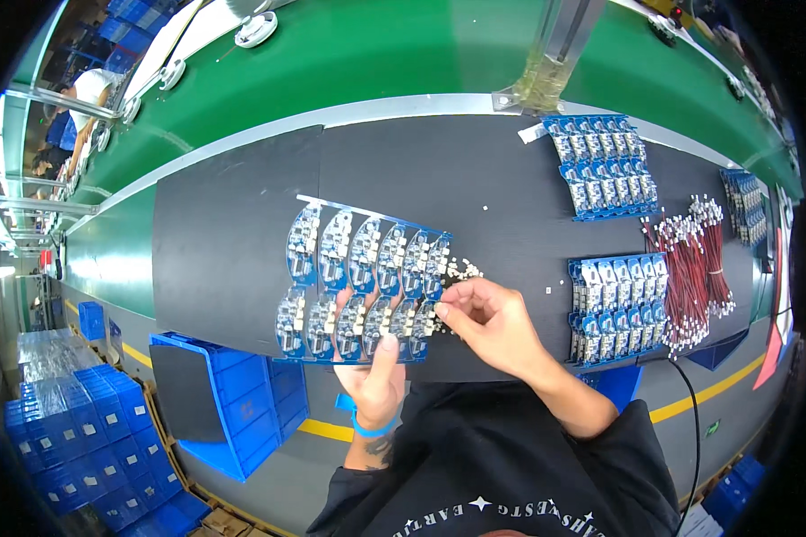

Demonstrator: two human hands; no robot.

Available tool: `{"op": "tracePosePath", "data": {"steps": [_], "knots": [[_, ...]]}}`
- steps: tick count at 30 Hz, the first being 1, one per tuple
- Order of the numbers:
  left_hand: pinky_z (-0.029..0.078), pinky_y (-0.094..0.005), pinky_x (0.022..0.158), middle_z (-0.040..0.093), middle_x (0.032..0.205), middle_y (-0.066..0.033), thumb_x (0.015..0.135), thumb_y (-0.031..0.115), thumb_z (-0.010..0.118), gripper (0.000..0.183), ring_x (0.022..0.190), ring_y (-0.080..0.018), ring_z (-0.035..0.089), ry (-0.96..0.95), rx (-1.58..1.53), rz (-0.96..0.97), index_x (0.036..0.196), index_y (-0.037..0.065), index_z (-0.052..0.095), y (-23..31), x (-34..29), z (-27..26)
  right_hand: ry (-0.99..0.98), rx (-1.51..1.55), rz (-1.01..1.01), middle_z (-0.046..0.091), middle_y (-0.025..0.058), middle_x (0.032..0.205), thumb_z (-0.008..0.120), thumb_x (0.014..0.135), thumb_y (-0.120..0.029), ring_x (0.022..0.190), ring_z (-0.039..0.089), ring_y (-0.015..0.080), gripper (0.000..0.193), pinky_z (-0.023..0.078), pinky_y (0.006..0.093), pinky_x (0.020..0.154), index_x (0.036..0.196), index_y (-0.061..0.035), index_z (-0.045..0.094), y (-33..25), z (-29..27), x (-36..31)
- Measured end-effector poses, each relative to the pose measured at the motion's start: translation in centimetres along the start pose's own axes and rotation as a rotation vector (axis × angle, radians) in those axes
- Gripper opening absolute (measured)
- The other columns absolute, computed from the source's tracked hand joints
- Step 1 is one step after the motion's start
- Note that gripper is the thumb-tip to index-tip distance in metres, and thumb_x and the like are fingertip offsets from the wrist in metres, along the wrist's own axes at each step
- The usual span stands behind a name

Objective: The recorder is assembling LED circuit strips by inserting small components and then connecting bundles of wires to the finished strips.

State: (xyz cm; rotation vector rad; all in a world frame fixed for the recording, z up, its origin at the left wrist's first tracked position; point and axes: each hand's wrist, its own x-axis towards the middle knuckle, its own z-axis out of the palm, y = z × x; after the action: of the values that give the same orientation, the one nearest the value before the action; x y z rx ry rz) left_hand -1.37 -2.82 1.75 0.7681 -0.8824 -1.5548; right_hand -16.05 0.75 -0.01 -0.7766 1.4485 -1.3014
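A blue panel of several curved circuit boards point(364, 255) is held tilted over the black mat. My left hand point(376, 387) grips it from below, with the thumb on its near edge and the fingers behind it. At the panel's right edge is my right hand point(497, 329), thumb and forefinger pinched together against the boards. What sits between those fingertips, if anything, is too small to make out. Small white connectors point(464, 267) lie loose just beyond the right hand, partly hidden by it and the panel. A blue strap point(372, 431) circles my left wrist.
Stacked board panels stand at the far right point(604, 170) and near right point(618, 304). Beside them lie bundles of red wires point(685, 277) with white ends. A metal post point(551, 58) rises behind the black mat point(233, 242). A blue crate point(242, 403) stands below the table's near left edge.
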Motion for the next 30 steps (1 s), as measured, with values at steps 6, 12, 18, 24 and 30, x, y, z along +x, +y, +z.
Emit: {"op": "tracePosePath", "data": {"steps": [6,12,18,24,30], "knots": [[0.035,-0.0600,0.104,0.038,0.139,-0.0250,0.079,-0.015,0.049,0.074,0.127,-0.0418,0.042,-0.073,-0.042,0.068,0.145,0.003,0.020,-0.2,-0.5,-0.3,0.091,-0.039,-0.148,0.064,0.0043,0.068,0.071,0.084,-0.011,0.059,0.056,0.0059,0.017,0.045,0.0221,0.053,0.086,0.0028,0.062,-0.9,1.1,-1.1],[0.032,-0.0558,0.106,0.036,0.141,-0.0254,0.085,-0.015,0.043,0.064,0.128,-0.0417,0.041,-0.181,0.064,0.144,0.143,0.001,0.022,-1.2,-1.3,-0.9,-0.119,0.089,0.082,0.063,0.0059,0.063,0.068,0.087,-0.017,0.055,0.056,0.0064,0.021,0.044,0.0244,0.050,0.080,0.0026,0.064,-0.2,1.1,-1.1],[0.032,-0.0365,0.107,0.045,0.135,-0.0240,0.089,-0.010,0.042,0.053,0.125,-0.0302,0.047,-0.320,1.066,0.319,0.138,-0.013,0.023,-1.6,-2.0,-3.2,-0.106,-0.364,-0.013,0.062,0.0049,0.065,0.068,0.086,-0.012,0.056,0.057,0.0078,0.014,0.043,0.0244,0.050,0.081,0.0012,0.065,-1.5,0.0,-1.0],[0.033,-0.0368,0.105,0.046,0.134,-0.0240,0.088,-0.012,0.041,0.058,0.125,-0.0285,0.046,-0.263,0.672,0.198,0.142,-0.010,0.019,-2.6,-1.9,-2.8,-0.009,-0.105,-0.157,0.063,0.0067,0.069,0.068,0.085,-0.011,0.057,0.057,0.0088,0.013,0.044,0.0246,0.051,0.086,0.0016,0.066,-1.0,1.2,-0.9],[0.041,-0.0481,0.099,0.056,0.119,-0.0272,0.087,-0.007,0.049,0.026,0.109,-0.0386,0.056,-0.443,1.299,0.552,0.111,-0.017,0.054,-2.7,-1.6,-3.8,-0.214,0.136,0.184,0.062,0.0030,0.071,0.063,0.090,-0.010,0.062,0.056,0.0052,0.015,0.046,0.0211,0.054,0.089,0.0045,0.063,-1.3,1.1,0.0]]}}
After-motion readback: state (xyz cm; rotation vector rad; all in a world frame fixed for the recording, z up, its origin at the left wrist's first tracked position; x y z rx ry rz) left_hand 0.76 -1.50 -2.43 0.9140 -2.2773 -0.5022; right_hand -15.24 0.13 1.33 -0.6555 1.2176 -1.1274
